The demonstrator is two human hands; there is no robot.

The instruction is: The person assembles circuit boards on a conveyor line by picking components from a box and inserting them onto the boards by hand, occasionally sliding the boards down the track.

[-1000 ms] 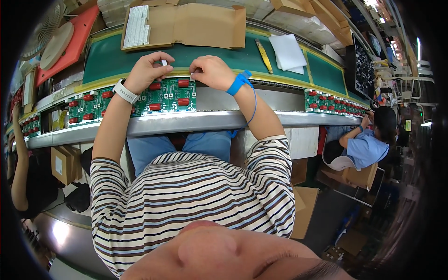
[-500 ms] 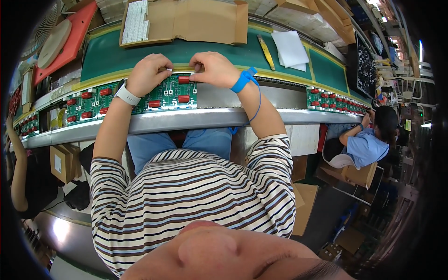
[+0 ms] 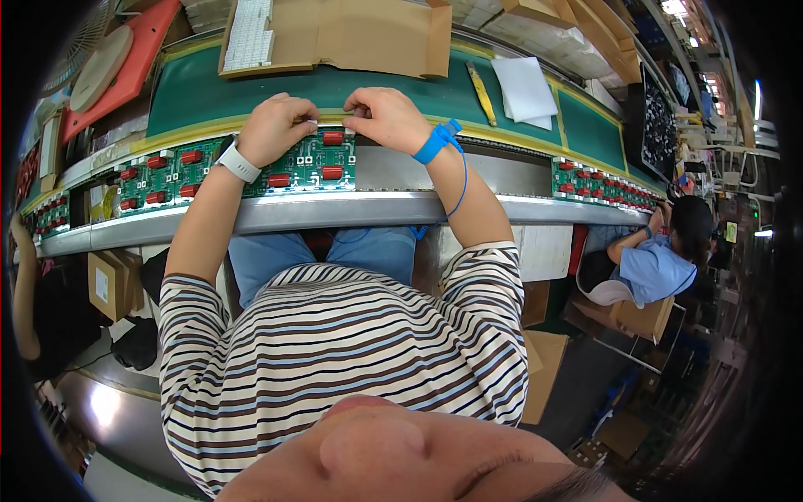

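Observation:
A green circuit board (image 3: 314, 159) with red block-shaped components lies on the metal rail in front of me. My left hand (image 3: 278, 130) is over its far left part, thumb and fingertips pinched together near the far edge. A tiny pale piece may be at those fingertips, too small to name. Close to the board's far right corner is my right hand (image 3: 386, 121), thumb and forefinger closed together beside a red component (image 3: 333, 138); whatever they hold is hidden. A blue wrist strap (image 3: 437, 142) with a cord is on my right wrist, a white watch band (image 3: 239, 163) on my left.
Beyond the rail, a green mat (image 3: 360, 94) bears an open cardboard box (image 3: 376, 42) with white parts, a yellow cutter (image 3: 481, 94) and white foam sheets (image 3: 525, 88). More boards (image 3: 159, 180) lie left and right along the rail (image 3: 376, 206). A co-worker (image 3: 657, 263) sits at right.
Both pinched hands have shifted slightly along the board's far edge. The left fingertips have moved a little right, and the right fingertips a little away from me.

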